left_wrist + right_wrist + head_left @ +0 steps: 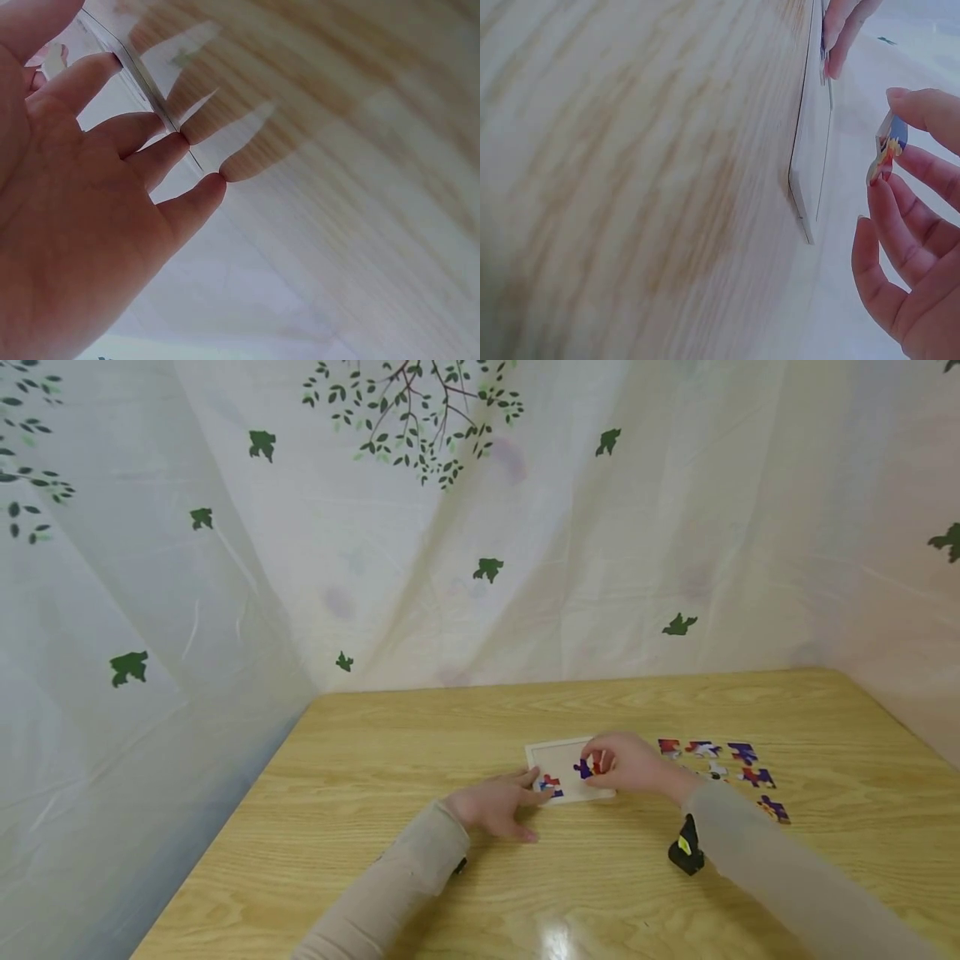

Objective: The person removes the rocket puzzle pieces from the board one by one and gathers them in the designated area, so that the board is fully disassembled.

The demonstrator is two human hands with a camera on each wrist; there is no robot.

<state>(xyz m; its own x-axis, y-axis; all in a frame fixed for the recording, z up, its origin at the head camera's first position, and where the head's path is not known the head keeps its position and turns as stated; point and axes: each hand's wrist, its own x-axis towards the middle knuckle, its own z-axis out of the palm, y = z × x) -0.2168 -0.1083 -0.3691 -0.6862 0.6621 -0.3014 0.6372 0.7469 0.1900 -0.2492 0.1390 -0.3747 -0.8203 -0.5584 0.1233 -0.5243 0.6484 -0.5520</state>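
My right hand (630, 764) pinches a purple, red and yellow jigsaw piece (583, 769) between thumb and fingertips. In the right wrist view the piece (889, 148) is held up off the puzzle tray (808, 161). That white, shallow-rimmed tray (570, 748) lies flat on the table. A red and blue jigsaw piece (551, 784) sits in its lower left corner. My left hand (495, 803) rests with fingers spread at the tray's left side, fingertips by that piece. The left wrist view shows the left hand (97, 195) with fingers extended along the tray's edge.
Several loose jigsaw pieces (756, 777) lie on the wooden table (360, 793) right of the tray, some partly behind my right wrist. A pale curtain (420, 593) printed with leaves hangs behind and beside the table. A black wrist device (686, 850) sits at the right cuff.
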